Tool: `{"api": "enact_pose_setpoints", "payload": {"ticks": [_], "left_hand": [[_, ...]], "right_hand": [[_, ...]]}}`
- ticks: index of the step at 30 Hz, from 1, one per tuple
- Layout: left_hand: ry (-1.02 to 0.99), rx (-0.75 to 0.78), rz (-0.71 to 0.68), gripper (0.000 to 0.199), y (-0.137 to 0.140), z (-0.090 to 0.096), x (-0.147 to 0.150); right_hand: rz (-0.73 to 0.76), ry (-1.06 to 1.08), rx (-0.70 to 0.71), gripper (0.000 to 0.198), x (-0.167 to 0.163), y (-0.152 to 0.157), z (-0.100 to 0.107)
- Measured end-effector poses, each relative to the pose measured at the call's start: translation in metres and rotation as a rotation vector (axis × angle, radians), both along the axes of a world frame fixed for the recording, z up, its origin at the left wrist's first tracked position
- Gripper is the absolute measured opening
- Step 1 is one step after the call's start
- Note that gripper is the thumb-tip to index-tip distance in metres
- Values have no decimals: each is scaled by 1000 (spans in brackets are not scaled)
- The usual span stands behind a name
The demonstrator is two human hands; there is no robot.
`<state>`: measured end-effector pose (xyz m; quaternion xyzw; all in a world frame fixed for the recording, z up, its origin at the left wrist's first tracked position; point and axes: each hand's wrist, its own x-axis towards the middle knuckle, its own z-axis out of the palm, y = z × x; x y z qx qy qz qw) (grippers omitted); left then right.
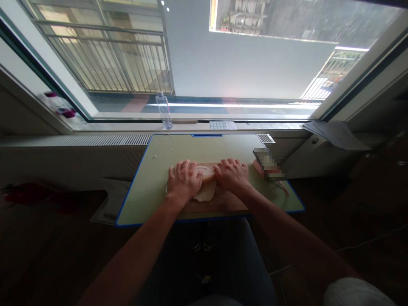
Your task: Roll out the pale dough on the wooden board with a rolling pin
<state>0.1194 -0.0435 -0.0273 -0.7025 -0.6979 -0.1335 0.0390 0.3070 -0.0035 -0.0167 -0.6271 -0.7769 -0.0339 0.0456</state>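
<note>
A sheet of pale dough (pixel 205 194) lies on a wooden board (pixel 229 202) in the middle of a small table. Across the dough runs a rolling pin (pixel 208 178), visible only between my two hands. My left hand (pixel 185 178) covers its left part, fingers curled over the far side and thumb pointing inward. Over the right part my right hand (pixel 232 172) rests the same way, knuckles up. The ends of the pin are hidden under my palms. Behind the pin the far edge of the dough shows.
The green tabletop (pixel 140 187) has a blue rim and a few crumbs at back left. A blurred-out, phone-like object (pixel 267 163) with a reddish strap lies at right. On the windowsill stand a clear bottle (pixel 164 111) and a bottle with a purple cap (pixel 60 106). Papers (pixel 334 134) lie at right.
</note>
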Motion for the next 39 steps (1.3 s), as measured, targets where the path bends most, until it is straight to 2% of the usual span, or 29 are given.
{"api": "enact_pose_setpoints", "payload": {"ticks": [3,9,15,20,24,27,29,32,36,39], "left_hand": [[7,8,-22,50,14,2,-9],[-1,-168,-69,48,36,15,-17],[-58,-218,-101,48,47,14,-11],[-159,-268,-3,54,58,3,-11],[-177,-339,41,58,64,4,-12],[-172,-363,47,57,64,5,-11],[-146,-329,36,56,62,3,-10],[-104,-292,7,55,58,-1,-8],[-114,-404,-54,58,62,-1,-10],[-157,-479,-66,61,71,2,-15]], "right_hand": [[-65,44,49,52,2,-2,-1],[25,100,41,50,3,8,-3],[85,124,-58,51,3,28,2],[99,140,-115,59,-2,46,6],[68,168,-259,66,-6,66,2],[32,167,-330,63,-7,76,1],[35,126,-331,58,-8,79,1],[131,44,-264,53,-10,81,1],[306,25,-178,48,-8,84,-4],[285,78,-206,50,-6,87,-9]]}}
